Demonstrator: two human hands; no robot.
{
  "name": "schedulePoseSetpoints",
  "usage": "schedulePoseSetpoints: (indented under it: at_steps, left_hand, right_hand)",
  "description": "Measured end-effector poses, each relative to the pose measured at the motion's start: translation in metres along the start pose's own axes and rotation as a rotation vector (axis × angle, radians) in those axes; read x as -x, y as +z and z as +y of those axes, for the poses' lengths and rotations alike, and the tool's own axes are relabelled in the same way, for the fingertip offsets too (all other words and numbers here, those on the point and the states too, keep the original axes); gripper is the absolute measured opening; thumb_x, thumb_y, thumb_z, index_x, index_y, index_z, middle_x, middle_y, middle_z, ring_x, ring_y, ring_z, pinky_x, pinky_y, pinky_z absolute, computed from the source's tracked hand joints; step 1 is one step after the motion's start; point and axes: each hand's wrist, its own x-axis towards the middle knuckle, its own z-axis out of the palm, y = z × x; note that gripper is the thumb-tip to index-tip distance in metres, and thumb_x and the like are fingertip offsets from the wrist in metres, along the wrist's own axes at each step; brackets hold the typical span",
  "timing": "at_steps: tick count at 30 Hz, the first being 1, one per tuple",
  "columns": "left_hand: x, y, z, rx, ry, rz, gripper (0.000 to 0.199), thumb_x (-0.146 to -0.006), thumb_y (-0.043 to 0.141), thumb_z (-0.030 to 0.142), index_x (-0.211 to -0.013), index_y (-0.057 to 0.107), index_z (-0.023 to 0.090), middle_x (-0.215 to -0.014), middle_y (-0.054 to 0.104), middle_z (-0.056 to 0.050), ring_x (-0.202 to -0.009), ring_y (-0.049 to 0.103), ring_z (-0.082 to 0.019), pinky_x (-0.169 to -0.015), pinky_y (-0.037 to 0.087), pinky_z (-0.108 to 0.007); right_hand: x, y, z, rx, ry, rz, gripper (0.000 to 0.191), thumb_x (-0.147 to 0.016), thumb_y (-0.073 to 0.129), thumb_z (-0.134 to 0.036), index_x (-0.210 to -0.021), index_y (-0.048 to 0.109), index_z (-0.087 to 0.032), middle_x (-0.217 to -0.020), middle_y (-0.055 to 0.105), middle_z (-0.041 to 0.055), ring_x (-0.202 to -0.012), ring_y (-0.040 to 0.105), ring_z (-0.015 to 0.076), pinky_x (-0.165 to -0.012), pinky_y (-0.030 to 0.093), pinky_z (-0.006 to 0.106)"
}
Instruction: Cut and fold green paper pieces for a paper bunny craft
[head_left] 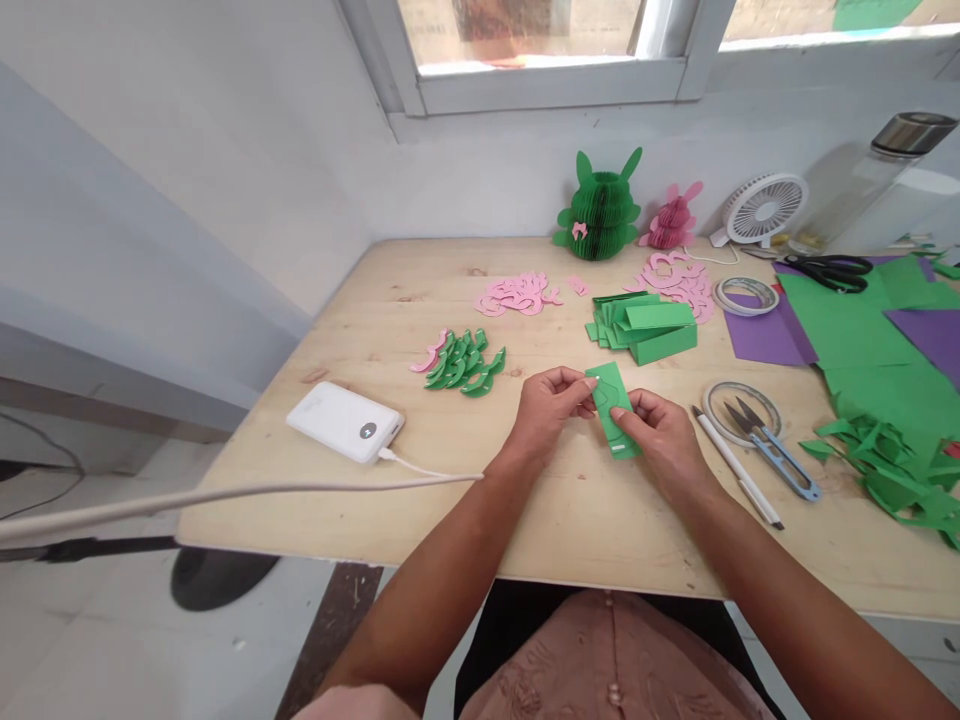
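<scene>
- Close to the near edge of the bench [420, 530], the left hand [551, 402] and the right hand [660, 428] together grasp one green card [610, 394], pinched between thumbs and fingers.
- This green card lies exactly between the two hands and touches both, so neither one is nearer. Its long axis runs away from the body, the far end leaning a little to the left. The left thumb presses at the upper left edge; the right thumb rests on the face, around the middle, over a drawn outline.
- To the right of the right hand, a white pen [739, 468] lies slanting; beside it are blue snips [784, 462], their blades over a tape ring [739, 387].
- To the left, a white power bank [341, 420] lies well apart from the left hand.
- Somewhat farther, green cut pieces [457, 365] lie left of the card, and folded green strips [652, 325] are just beyond it.
- Behind these, pink cut-outs [517, 293] lie flat.
- At the wall stand a green paper figure [602, 220], a smaller pink one and a fan [765, 208].
</scene>
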Motion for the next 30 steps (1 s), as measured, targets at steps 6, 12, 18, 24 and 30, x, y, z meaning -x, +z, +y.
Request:
schedulePoseSetpoints:
  at_steps: [6, 12, 18, 24, 30]
  left_hand:
    - [0.0004, -0.0002, 0.0007, 0.011, -0.018, -0.002, 0.03, -0.059, 0.078, 0.038, -0.063, 0.061, 0.014, -0.057, 0.062, -0.001, -0.053, 0.056, -0.01, -0.056, 0.048, -0.024]
    - [0.0, -0.0006, 0.0009, 0.024, -0.032, -0.009, 0.03, -0.059, 0.079, 0.037, -0.063, 0.061, 0.014, -0.057, 0.062, 0.0, -0.052, 0.056, -0.01, -0.056, 0.048, -0.024]
    - [0.0003, -0.0007, 0.0003, 0.036, -0.037, -0.014, 0.029, -0.059, 0.079, 0.037, -0.064, 0.061, 0.014, -0.058, 0.062, 0.0, -0.053, 0.056, -0.01, -0.056, 0.047, -0.024]
    - [0.0002, -0.0006, -0.0003, 0.038, -0.04, -0.016, 0.029, -0.059, 0.08, 0.037, -0.064, 0.062, 0.014, -0.058, 0.062, 0.0, -0.054, 0.057, -0.01, -0.057, 0.047, -0.024]
    - [0.0001, -0.0006, -0.0001, 0.056, -0.055, -0.03, 0.03, -0.059, 0.08, 0.036, -0.065, 0.061, 0.014, -0.057, 0.061, 0.0, -0.053, 0.056, -0.01, -0.056, 0.047, -0.023]
  right_hand:
    - [0.0007, 0.0001, -0.0014, 0.016, -0.004, 0.008, 0.02, -0.065, 0.071, -0.036, -0.071, 0.062, -0.019, -0.058, 0.056, -0.0041, -0.05, 0.045, 0.01, -0.048, 0.034, 0.023]
    - [0.0004, 0.0001, -0.0009, 0.028, 0.001, -0.003, 0.022, -0.065, 0.07, -0.039, -0.07, 0.061, -0.019, -0.057, 0.055, -0.0039, -0.049, 0.044, 0.0104, -0.047, 0.033, 0.023]
    - [0.0014, 0.0017, -0.0046, 0.008, 0.018, 0.01, 0.023, -0.063, 0.072, -0.038, -0.068, 0.061, -0.018, -0.057, 0.056, -0.0034, -0.05, 0.044, 0.0099, -0.047, 0.034, 0.023]
    - [0.0012, 0.001, -0.0035, 0.001, 0.012, 0.009, 0.024, -0.063, 0.072, -0.039, -0.069, 0.061, -0.018, -0.056, 0.055, -0.0043, -0.048, 0.043, 0.0093, -0.046, 0.033, 0.023]
    - [0.0003, 0.0007, -0.0013, -0.009, 0.008, 0.019, 0.024, -0.065, 0.071, -0.039, -0.07, 0.062, -0.018, -0.059, 0.057, -0.0034, -0.051, 0.045, 0.0093, -0.048, 0.034, 0.022]
